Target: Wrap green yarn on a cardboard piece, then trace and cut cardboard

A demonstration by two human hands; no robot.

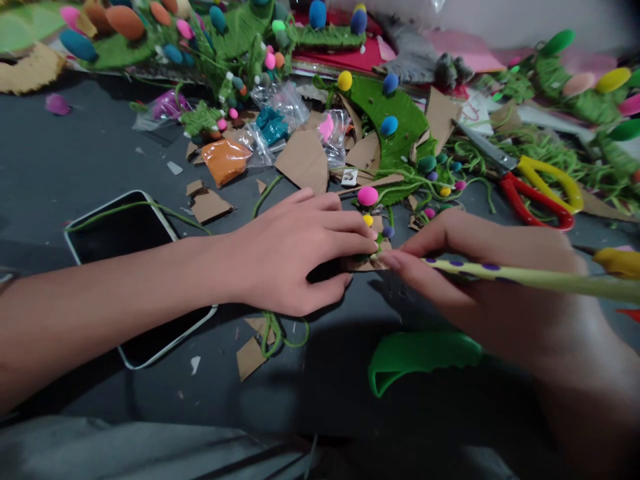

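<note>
My right hand (pixel 490 280) pinches a pale yellow-green pencil with purple dots (pixel 530 275). Its tip end is down at a small cardboard piece (pixel 367 264), which lies on the dark table. Stretched over the left part of that piece is my left hand (pixel 300 253), palm down, thumb spread and fingertips pressing near the pencil tip. Just beyond the fingertips are a pink ball (pixel 367 195), a small yellow ball (pixel 368 220) and a small purple ball (pixel 388 231). The fingers partly hide the cardboard piece.
A phone (pixel 145 227) lies under my left forearm. Red-and-yellow-handled scissors (pixel 537 193) rest at the right, and a green plastic tool (pixel 425 353) sits below my right hand. Cardboard scraps (pixel 303 160), an orange packet (pixel 226 161) and green yarn-wrapped shapes (pixel 395 127) clutter the back.
</note>
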